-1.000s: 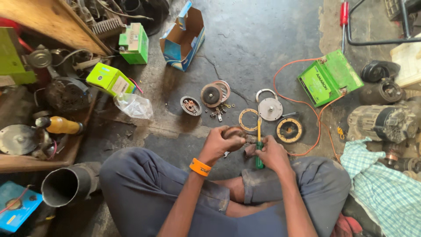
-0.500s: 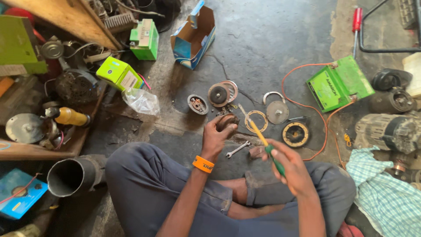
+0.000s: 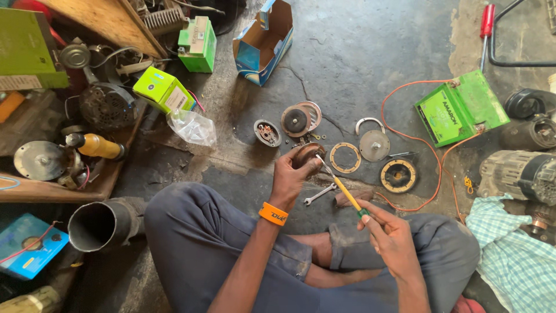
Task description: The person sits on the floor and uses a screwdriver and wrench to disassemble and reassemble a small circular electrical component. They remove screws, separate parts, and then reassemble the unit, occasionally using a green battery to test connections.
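Note:
My left hand (image 3: pixel 291 173), with an orange band at the wrist, grips a round rusty metal part (image 3: pixel 307 155) above the floor in front of my crossed legs. My right hand (image 3: pixel 389 235) holds a screwdriver (image 3: pixel 343 189) with a yellow shaft and green handle, its tip touching the round part. A small spanner (image 3: pixel 319 194) lies on the floor just below the part. Round parts lie beyond: a dark disc (image 3: pixel 296 120), a small housing (image 3: pixel 267 132), a flat ring (image 3: pixel 345 157), a grey cap (image 3: pixel 374 145) and a black-and-yellow ring (image 3: pixel 398 175).
A green battery (image 3: pixel 461 108) with orange wires sits at the right, near motors (image 3: pixel 521 171) and a checked cloth (image 3: pixel 509 249). An open cardboard box (image 3: pixel 264 39), green boxes (image 3: pixel 164 90), a plastic bag (image 3: pixel 193 127), a black pipe (image 3: pixel 101 223) and cluttered wooden boards fill the left.
Both hands were together low over the parts. My left hand has lifted the round part, and my right hand has drawn back with the screwdriver angled up to it.

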